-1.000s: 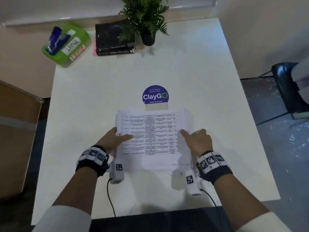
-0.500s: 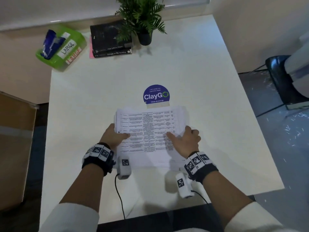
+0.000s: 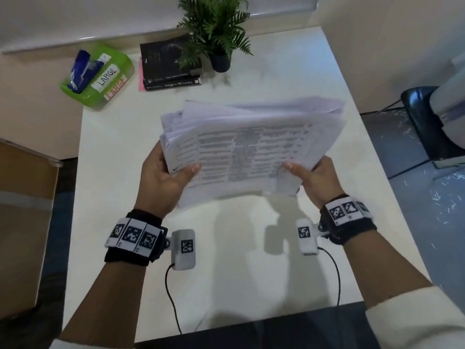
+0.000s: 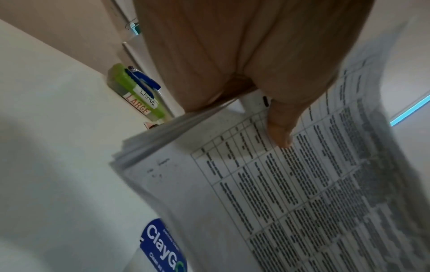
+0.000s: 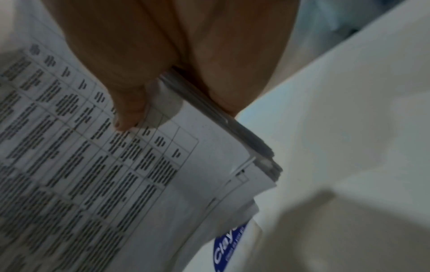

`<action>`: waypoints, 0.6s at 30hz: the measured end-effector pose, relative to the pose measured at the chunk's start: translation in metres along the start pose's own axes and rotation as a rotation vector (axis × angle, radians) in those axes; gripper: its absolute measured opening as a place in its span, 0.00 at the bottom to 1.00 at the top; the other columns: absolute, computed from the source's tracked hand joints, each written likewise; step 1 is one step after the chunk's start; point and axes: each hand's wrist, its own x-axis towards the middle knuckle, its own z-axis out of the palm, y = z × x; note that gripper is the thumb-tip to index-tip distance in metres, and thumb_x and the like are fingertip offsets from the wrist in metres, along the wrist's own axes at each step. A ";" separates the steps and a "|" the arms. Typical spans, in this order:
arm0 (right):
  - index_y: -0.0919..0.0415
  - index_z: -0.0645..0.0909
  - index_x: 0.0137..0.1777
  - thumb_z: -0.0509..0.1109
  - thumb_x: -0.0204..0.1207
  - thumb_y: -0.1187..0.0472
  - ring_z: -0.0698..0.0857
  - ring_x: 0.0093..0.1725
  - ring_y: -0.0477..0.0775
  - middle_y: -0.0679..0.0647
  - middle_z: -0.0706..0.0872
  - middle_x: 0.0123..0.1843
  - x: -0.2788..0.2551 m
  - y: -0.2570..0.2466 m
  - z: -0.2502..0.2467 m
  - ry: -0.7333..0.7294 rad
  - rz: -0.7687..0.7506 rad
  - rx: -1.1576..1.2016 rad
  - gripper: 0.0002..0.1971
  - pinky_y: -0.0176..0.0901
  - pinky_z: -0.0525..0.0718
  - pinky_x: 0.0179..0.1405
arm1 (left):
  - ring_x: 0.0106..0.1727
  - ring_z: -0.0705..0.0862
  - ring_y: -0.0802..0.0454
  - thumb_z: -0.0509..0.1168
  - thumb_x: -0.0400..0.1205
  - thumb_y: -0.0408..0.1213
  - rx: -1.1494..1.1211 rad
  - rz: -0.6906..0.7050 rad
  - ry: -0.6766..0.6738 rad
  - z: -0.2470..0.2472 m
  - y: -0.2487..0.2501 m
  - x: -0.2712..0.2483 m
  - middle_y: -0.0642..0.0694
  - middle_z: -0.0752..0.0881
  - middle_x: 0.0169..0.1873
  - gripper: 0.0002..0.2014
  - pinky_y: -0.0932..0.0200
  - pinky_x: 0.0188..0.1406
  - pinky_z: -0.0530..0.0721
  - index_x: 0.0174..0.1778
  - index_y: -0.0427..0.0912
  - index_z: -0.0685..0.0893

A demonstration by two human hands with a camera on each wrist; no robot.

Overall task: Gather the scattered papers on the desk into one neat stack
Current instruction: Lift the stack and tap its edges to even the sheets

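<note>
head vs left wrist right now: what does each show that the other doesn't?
Head only: the right hand gripping the paper stack's right edge, the potted plant, the black books, both wrist bands.

Left wrist only: the ClayGo sticker on the desk under the lifted stack, and the sheets' uneven left edges up close.

Both: the left hand with its thumb on the printed top sheet, the stack off the desk, the green box labelled LARGE.

- Left hand: raised, thumb lying on top, fingers curled underneath in a grip.
- Right hand: mirrors it, thumb on top.
</note>
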 end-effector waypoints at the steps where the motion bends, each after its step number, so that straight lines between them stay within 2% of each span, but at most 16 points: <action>1: 0.55 0.88 0.52 0.82 0.69 0.61 0.92 0.48 0.49 0.44 0.94 0.47 0.003 -0.011 -0.003 0.012 -0.076 -0.039 0.12 0.54 0.90 0.46 | 0.63 0.86 0.44 0.71 0.77 0.20 -0.027 0.025 0.030 0.003 0.003 0.003 0.35 0.86 0.61 0.24 0.54 0.57 0.88 0.70 0.30 0.77; 4: 0.52 0.88 0.49 0.78 0.74 0.68 0.91 0.46 0.41 0.37 0.93 0.43 0.004 -0.022 -0.014 0.064 -0.215 -0.055 0.10 0.36 0.87 0.47 | 0.60 0.88 0.50 0.74 0.77 0.24 -0.049 0.047 0.126 0.012 0.000 0.002 0.38 0.87 0.57 0.21 0.59 0.57 0.87 0.66 0.32 0.80; 7: 0.49 0.89 0.43 0.82 0.70 0.69 0.91 0.46 0.41 0.40 0.93 0.42 -0.003 0.000 -0.024 0.105 -0.175 -0.070 0.12 0.36 0.87 0.49 | 0.52 0.88 0.57 0.78 0.73 0.30 0.016 0.020 0.131 0.028 -0.017 -0.012 0.45 0.88 0.52 0.20 0.63 0.52 0.86 0.59 0.37 0.82; 9: 0.53 0.88 0.48 0.84 0.66 0.69 0.90 0.46 0.43 0.43 0.92 0.45 -0.007 0.015 -0.027 0.092 -0.152 -0.093 0.14 0.38 0.87 0.50 | 0.50 0.88 0.55 0.77 0.70 0.30 0.019 0.003 0.107 0.040 -0.030 -0.023 0.51 0.89 0.49 0.18 0.63 0.51 0.84 0.54 0.43 0.82; 10: 0.55 0.88 0.50 0.84 0.66 0.70 0.90 0.47 0.42 0.42 0.92 0.45 -0.008 0.020 -0.028 0.079 -0.140 -0.091 0.16 0.38 0.87 0.50 | 0.49 0.89 0.55 0.76 0.70 0.29 0.020 -0.017 0.112 0.045 -0.036 -0.026 0.53 0.90 0.47 0.17 0.64 0.50 0.84 0.52 0.43 0.82; 12: 0.51 0.87 0.46 0.83 0.67 0.71 0.89 0.44 0.39 0.38 0.92 0.41 -0.007 0.023 -0.027 0.072 -0.130 -0.104 0.15 0.36 0.86 0.50 | 0.46 0.88 0.60 0.76 0.70 0.33 0.016 -0.052 0.153 0.053 -0.045 -0.028 0.57 0.90 0.43 0.15 0.66 0.47 0.83 0.51 0.39 0.83; 14: 0.48 0.86 0.44 0.82 0.69 0.69 0.89 0.42 0.37 0.34 0.91 0.39 -0.004 0.021 -0.025 0.073 -0.143 -0.113 0.14 0.35 0.86 0.48 | 0.43 0.87 0.64 0.77 0.69 0.42 0.029 -0.074 0.203 0.055 -0.047 -0.024 0.54 0.89 0.42 0.17 0.66 0.46 0.82 0.50 0.39 0.85; 15: 0.48 0.86 0.45 0.81 0.70 0.68 0.90 0.43 0.37 0.34 0.91 0.40 -0.002 0.018 -0.024 0.070 -0.151 -0.098 0.13 0.34 0.86 0.47 | 0.44 0.87 0.61 0.77 0.69 0.44 0.027 -0.079 0.226 0.055 -0.046 -0.022 0.51 0.90 0.43 0.17 0.62 0.46 0.84 0.50 0.40 0.87; 17: 0.49 0.86 0.48 0.80 0.72 0.65 0.90 0.46 0.38 0.35 0.92 0.42 0.000 0.012 -0.026 0.057 -0.169 -0.060 0.11 0.32 0.86 0.47 | 0.48 0.89 0.52 0.78 0.72 0.38 -0.012 -0.058 0.237 0.051 -0.043 -0.019 0.41 0.90 0.48 0.16 0.55 0.49 0.87 0.53 0.36 0.88; 18: 0.51 0.86 0.49 0.80 0.71 0.64 0.91 0.47 0.39 0.35 0.92 0.43 0.001 0.010 -0.029 0.049 -0.176 -0.044 0.10 0.32 0.87 0.48 | 0.48 0.89 0.51 0.78 0.72 0.38 -0.002 -0.035 0.234 0.049 -0.041 -0.020 0.40 0.90 0.49 0.17 0.55 0.50 0.88 0.54 0.34 0.87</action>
